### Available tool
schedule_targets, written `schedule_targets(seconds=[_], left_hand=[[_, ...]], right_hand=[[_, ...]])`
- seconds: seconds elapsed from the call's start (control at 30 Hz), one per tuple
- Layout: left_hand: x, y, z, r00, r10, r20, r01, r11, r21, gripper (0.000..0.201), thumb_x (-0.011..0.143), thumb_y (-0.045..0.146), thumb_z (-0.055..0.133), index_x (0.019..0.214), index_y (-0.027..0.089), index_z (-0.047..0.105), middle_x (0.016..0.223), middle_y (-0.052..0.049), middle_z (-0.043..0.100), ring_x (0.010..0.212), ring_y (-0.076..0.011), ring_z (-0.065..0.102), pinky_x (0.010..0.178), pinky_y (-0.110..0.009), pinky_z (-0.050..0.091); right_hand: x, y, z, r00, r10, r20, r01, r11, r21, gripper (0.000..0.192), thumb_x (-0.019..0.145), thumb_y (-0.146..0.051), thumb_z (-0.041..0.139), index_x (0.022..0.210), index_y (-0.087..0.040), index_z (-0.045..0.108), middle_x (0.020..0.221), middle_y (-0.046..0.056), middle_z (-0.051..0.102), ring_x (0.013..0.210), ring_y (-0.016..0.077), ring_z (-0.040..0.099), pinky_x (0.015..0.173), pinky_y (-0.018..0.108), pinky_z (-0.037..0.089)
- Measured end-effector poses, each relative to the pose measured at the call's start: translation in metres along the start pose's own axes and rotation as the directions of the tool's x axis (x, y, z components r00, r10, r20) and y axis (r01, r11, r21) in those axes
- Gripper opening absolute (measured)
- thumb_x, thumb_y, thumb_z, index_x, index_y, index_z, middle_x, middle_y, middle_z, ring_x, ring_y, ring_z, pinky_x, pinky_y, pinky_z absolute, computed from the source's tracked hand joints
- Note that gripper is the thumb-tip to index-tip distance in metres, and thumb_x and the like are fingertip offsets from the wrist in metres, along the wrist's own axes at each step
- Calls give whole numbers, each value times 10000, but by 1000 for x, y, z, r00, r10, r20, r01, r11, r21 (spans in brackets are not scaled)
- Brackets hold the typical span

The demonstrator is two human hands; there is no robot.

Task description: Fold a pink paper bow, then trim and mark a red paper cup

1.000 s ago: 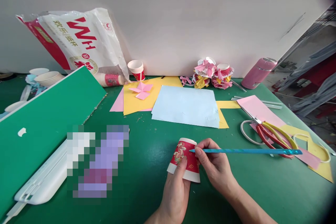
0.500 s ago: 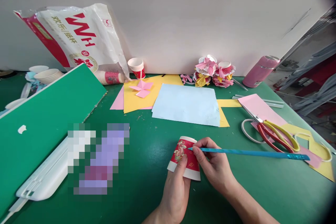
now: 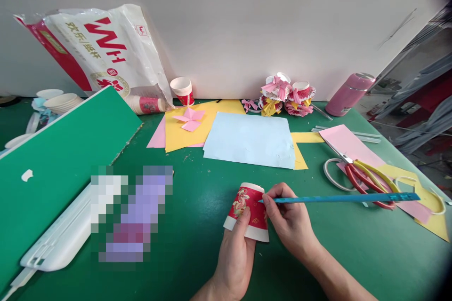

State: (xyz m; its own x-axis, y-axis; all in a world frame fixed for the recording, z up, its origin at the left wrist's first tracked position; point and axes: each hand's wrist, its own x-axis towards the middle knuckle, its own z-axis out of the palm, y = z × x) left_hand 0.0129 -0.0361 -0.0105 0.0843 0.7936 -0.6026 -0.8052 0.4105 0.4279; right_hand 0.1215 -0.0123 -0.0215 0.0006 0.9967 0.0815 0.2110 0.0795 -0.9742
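- Two hands of ours work low in the middle of the green worktop [image 3: 197,188]; far to their left a green board [image 3: 63,150] lies tilted, a white bag [image 3: 102,49] behind it.
- Our left hand [image 3: 235,256] is closed round the red cup [image 3: 249,209], which lies on its side, base pointing away from us, rim toward us.
- Our right hand [image 3: 291,223], just beside the cup, pinches a blue stick [image 3: 339,198], its tip touching the cup's wall.
- Behind the cup lies a blue sheet [image 3: 250,140] on yellow paper.
- Right of the hands, the stick's far end crosses the scissors [image 3: 370,181].
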Motion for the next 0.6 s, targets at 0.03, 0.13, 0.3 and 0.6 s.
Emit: schedule_targets(seconds=[0.03, 0.13, 0.3, 0.6], left_hand=[[0, 0, 0, 1000, 2, -1, -2, 1000, -1, 219, 809, 249, 579, 971, 151, 690, 935, -75, 717, 1011, -251, 603, 973, -385, 395], [0, 0, 0, 1000, 3, -8, -3, 1000, -4, 215, 807, 244, 584, 967, 147, 690, 932, -74, 718, 1008, -250, 605, 974, -382, 396], [0, 1, 0, 1000, 9, -10, -9, 1000, -7, 221, 804, 243, 587, 981, 151, 682, 947, -75, 714, 1029, -252, 597, 983, -388, 388], [2, -1, -2, 999, 26, 36, -26, 1000, -8, 252, 788, 265, 612, 1020, 192, 675, 993, -63, 704, 1091, -245, 563, 1003, -365, 370]], right_hand=[[0, 0, 0, 1000, 5, 0, -5, 1000, 9, 193, 885, -308, 476, 722, -214, 431, 593, -38, 413, 506, 111, 372, 447, 226, 326], [-1, -1, -1, 1000, 19, 1, -19, 999, 39, 194, 880, -323, 484, 726, -214, 438, 586, -36, 424, 503, 115, 390, 449, 227, 333], [1, -3, 0, 1000, 23, 0, -23, 997, 71, 192, 860, -330, 521, 724, -205, 470, 604, -30, 437, 513, 112, 398, 451, 219, 341], [3, -7, 5, 1000, -15, 12, 15, 1000, 25, 155, 856, -300, 521, 737, -202, 504, 629, -14, 501, 541, 121, 427, 478, 227, 359]])
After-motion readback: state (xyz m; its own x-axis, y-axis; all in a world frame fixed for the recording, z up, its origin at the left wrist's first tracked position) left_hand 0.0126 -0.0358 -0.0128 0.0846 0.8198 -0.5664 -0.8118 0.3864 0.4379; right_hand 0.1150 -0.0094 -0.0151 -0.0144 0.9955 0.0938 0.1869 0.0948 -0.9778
